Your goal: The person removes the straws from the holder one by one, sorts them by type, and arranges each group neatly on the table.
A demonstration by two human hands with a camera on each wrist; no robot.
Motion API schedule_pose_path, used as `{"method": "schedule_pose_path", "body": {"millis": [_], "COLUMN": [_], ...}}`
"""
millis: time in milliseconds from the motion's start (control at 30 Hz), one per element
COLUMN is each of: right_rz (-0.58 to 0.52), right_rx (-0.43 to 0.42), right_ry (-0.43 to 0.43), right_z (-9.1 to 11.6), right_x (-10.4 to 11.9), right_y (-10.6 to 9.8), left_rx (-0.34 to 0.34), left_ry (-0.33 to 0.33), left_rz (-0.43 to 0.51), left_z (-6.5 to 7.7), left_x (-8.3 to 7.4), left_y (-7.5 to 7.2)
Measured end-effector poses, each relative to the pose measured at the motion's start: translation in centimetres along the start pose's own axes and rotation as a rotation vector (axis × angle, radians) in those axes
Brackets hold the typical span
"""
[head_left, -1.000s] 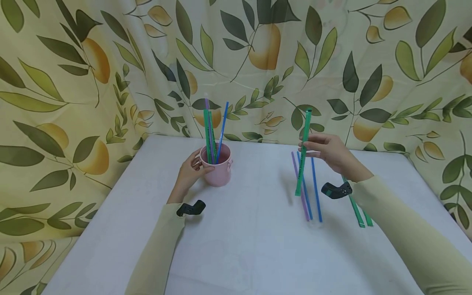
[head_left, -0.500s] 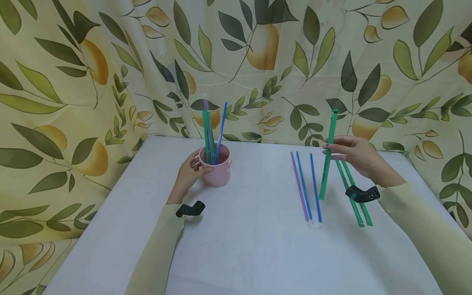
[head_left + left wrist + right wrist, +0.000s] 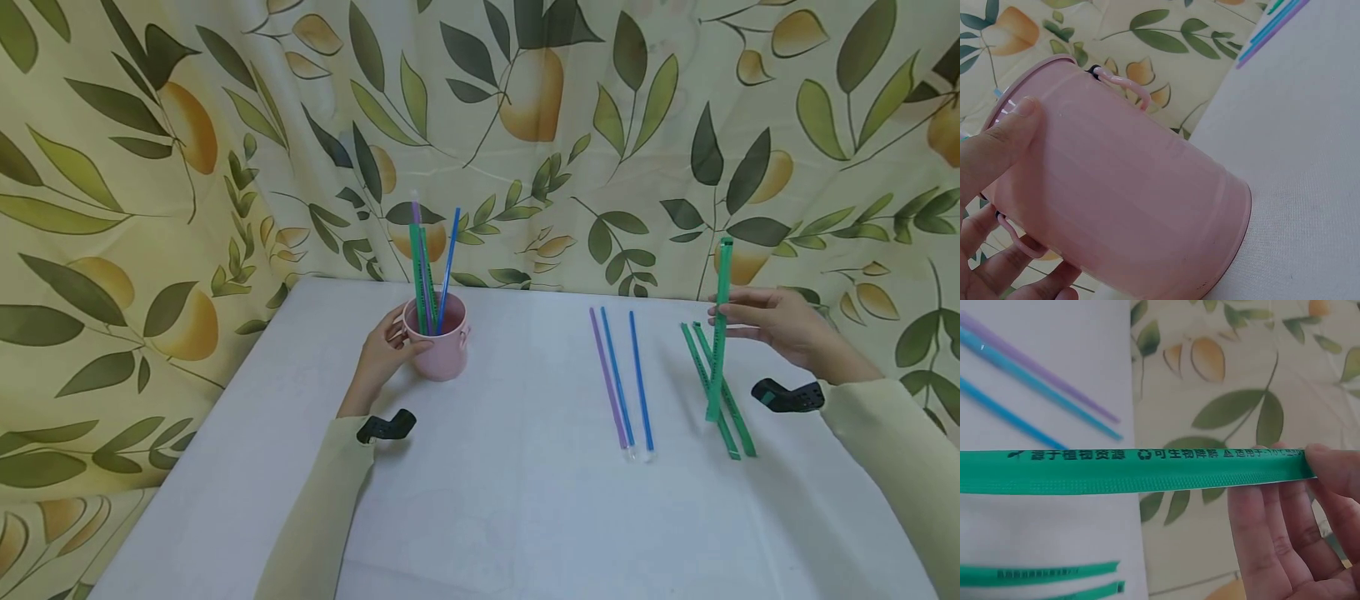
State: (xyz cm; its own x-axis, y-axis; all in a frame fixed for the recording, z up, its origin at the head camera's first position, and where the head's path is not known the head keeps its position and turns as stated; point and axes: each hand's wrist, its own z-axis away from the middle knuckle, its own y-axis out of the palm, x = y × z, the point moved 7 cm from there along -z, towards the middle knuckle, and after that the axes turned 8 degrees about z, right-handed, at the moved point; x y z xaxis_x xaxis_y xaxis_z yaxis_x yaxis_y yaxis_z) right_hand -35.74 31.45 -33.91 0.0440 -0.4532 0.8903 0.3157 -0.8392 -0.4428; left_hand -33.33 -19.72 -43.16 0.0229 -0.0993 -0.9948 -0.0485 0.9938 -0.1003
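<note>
The left hand (image 3: 384, 354) grips a pink bucket (image 3: 444, 358) of upright straws (image 3: 417, 271); the right hand (image 3: 789, 325) pinches a green-wrapped straw (image 3: 718, 350) near two matching ones (image 3: 743, 433).

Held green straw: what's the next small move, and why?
Probably lower the held green straw onto the table beside the two green straws: the right hand pinches it near them, and the blue and purple straws lie apart from them.
</note>
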Motion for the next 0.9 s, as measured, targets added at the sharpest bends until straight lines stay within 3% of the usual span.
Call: {"method": "schedule_pose_path", "body": {"millis": [500,767,900], "right_rz": [0.046,-0.006,0.022], "right_rx": [0.104,0.14,0.162], "right_ry": [0.202,0.316,0.35], "right_z": [0.6,0.4,0.1], "right_x": [-5.9,-8.3,-9.3], "right_y": [-2.6,-3.3,-3.3], "left_rx": [-0.005,-0.004,-0.003], "left_ry": [-0.012,-0.006,-0.002], "left_rz": [-0.018,-0.01,-0.003], "left_z": [0.1,0.1,0.1], "left_x": [0.0,-0.2,-0.2], "left_y": [0.1,0.1,0.1]}}
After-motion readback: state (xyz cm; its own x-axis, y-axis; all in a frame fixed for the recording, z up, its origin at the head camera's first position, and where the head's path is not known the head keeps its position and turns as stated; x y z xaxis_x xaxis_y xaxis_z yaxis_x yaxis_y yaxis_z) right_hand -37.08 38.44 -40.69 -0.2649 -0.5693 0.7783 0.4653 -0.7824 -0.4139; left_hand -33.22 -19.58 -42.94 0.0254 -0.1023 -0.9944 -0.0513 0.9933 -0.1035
